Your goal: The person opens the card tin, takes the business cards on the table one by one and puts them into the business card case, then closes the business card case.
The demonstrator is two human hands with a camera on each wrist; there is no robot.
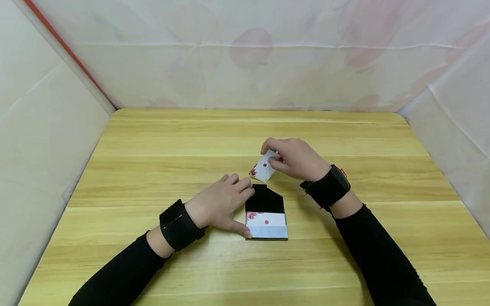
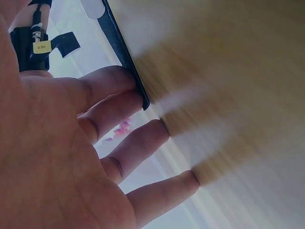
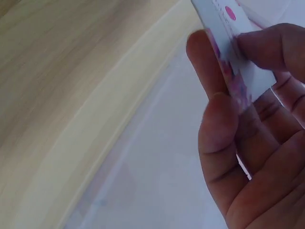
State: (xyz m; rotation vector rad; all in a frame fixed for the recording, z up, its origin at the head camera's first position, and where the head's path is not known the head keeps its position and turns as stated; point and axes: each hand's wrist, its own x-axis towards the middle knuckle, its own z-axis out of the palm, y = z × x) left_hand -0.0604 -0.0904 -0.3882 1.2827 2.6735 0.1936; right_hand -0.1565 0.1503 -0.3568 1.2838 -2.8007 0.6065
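A black card case [image 1: 264, 200] lies on the table with its flap laid back, away from the person. Inside it sits a white card [image 1: 273, 217] with pink flowers and a pink dot, its lower part behind a pale pocket. My left hand [image 1: 222, 202] rests at the case's left side, thumb on the near corner. In the left wrist view two fingers touch the edge of the black flap [image 2: 121, 45]. Beyond the case, my right hand [image 1: 296, 157] pinches a similar white flowered card [image 3: 252, 80] between thumb and fingers, holding it tilted.
The wood-grain table [image 1: 153, 136] reaches to a pale printed curtain [image 1: 191, 76] at the back. White sheets [image 1: 46, 110] hang at the sides. Black bands [image 1: 325, 187] circle both wrists.
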